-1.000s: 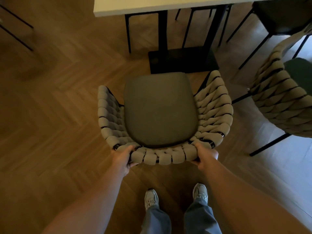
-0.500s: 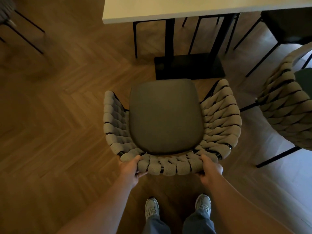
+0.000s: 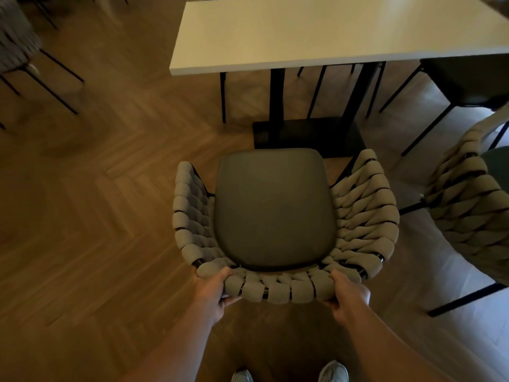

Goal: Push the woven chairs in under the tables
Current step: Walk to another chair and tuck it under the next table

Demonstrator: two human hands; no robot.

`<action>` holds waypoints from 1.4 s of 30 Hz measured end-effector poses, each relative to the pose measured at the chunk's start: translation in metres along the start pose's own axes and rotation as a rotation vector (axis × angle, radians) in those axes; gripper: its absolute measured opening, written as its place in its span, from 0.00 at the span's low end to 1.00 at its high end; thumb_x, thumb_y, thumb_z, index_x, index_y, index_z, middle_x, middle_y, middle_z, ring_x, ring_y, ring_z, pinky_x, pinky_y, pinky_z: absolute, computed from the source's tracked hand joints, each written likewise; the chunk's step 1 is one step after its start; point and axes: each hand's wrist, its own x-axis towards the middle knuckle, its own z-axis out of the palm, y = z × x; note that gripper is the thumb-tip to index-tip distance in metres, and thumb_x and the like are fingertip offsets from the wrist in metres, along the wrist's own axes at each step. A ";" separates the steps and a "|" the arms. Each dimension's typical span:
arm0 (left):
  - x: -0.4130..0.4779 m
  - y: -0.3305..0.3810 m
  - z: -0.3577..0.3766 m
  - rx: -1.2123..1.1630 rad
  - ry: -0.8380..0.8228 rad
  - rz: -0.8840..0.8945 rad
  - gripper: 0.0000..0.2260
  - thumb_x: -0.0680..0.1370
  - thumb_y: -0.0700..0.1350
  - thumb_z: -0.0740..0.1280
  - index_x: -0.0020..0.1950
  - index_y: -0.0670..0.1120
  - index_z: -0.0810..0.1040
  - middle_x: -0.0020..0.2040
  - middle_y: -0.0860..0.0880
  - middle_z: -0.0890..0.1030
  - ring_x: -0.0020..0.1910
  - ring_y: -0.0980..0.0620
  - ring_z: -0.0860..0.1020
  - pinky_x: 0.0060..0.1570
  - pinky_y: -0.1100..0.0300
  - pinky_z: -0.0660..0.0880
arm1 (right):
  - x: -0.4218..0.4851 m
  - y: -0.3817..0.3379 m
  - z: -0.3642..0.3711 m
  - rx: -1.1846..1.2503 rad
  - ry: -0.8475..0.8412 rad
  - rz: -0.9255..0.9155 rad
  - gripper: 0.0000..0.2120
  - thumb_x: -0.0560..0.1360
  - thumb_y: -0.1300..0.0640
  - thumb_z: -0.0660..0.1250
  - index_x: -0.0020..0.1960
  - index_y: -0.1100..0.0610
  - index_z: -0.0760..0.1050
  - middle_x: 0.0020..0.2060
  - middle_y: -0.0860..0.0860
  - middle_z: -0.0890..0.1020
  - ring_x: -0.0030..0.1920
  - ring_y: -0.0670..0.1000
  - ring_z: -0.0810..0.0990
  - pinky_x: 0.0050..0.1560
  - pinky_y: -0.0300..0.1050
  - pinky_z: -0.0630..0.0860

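A woven chair [image 3: 366, 216] with a thick beige rope back and a dark grey seat cushion stands right in front of me, facing a white table [image 3: 316, 34]. My left hand [image 3: 213, 292] grips the left end of the chair's back rim. My right hand [image 3: 348, 297] grips the right end of the same rim. The seat's front edge lies near the table's black base plate [image 3: 308, 132], short of the tabletop's edge. A second woven chair [image 3: 468, 213] stands at the right, angled away from the table.
Black legs of other chairs show under the table, and a dark seat [image 3: 468, 81] is tucked under its right end. Another chair [image 3: 16, 42] with thin black legs stands at the far left. The herringbone wood floor [image 3: 96, 216] stretches out to the left.
The view has tilted up, so more of the tabletop shows and the chair sits lower in the frame. Both hands keep the same grip on the back rim.
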 end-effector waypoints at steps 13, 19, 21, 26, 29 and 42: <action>0.006 0.030 0.050 -0.034 0.076 0.067 0.30 0.78 0.37 0.69 0.75 0.56 0.63 0.63 0.40 0.75 0.50 0.37 0.81 0.46 0.32 0.80 | 0.019 -0.056 0.034 -0.067 -0.029 -0.033 0.29 0.74 0.60 0.75 0.69 0.58 0.65 0.63 0.64 0.76 0.59 0.66 0.79 0.52 0.69 0.81; 0.013 0.038 0.055 -0.039 0.077 0.049 0.24 0.77 0.35 0.70 0.64 0.58 0.66 0.51 0.43 0.76 0.45 0.38 0.82 0.38 0.35 0.82 | 0.024 -0.062 0.042 -0.067 -0.023 -0.027 0.28 0.73 0.60 0.75 0.68 0.56 0.66 0.63 0.62 0.76 0.60 0.65 0.79 0.52 0.67 0.81; 0.015 0.041 0.053 -0.040 0.073 0.050 0.24 0.77 0.36 0.71 0.62 0.58 0.66 0.50 0.44 0.76 0.45 0.39 0.82 0.37 0.36 0.82 | 0.021 -0.060 0.045 -0.043 -0.024 -0.032 0.29 0.72 0.59 0.76 0.69 0.55 0.66 0.63 0.62 0.76 0.59 0.65 0.79 0.52 0.67 0.81; 0.013 0.033 0.054 -0.105 0.073 0.058 0.32 0.70 0.40 0.78 0.60 0.64 0.63 0.49 0.47 0.76 0.45 0.39 0.82 0.39 0.36 0.82 | 0.010 -0.049 0.045 0.053 -0.036 -0.057 0.36 0.69 0.46 0.77 0.71 0.55 0.67 0.64 0.60 0.76 0.62 0.65 0.78 0.51 0.68 0.81; 0.007 0.021 0.064 -0.081 0.042 -0.026 0.23 0.70 0.40 0.79 0.57 0.53 0.70 0.48 0.43 0.79 0.43 0.40 0.83 0.38 0.38 0.83 | 0.002 -0.039 0.043 0.108 -0.105 -0.065 0.33 0.70 0.47 0.77 0.70 0.52 0.68 0.62 0.60 0.79 0.59 0.65 0.80 0.49 0.68 0.81; 0.024 0.047 0.055 -0.039 0.065 -0.005 0.30 0.73 0.33 0.73 0.70 0.49 0.65 0.54 0.38 0.76 0.44 0.36 0.83 0.33 0.41 0.82 | 0.001 -0.027 0.075 0.115 -0.243 -0.044 0.27 0.76 0.65 0.70 0.69 0.49 0.65 0.61 0.64 0.77 0.57 0.68 0.80 0.49 0.77 0.77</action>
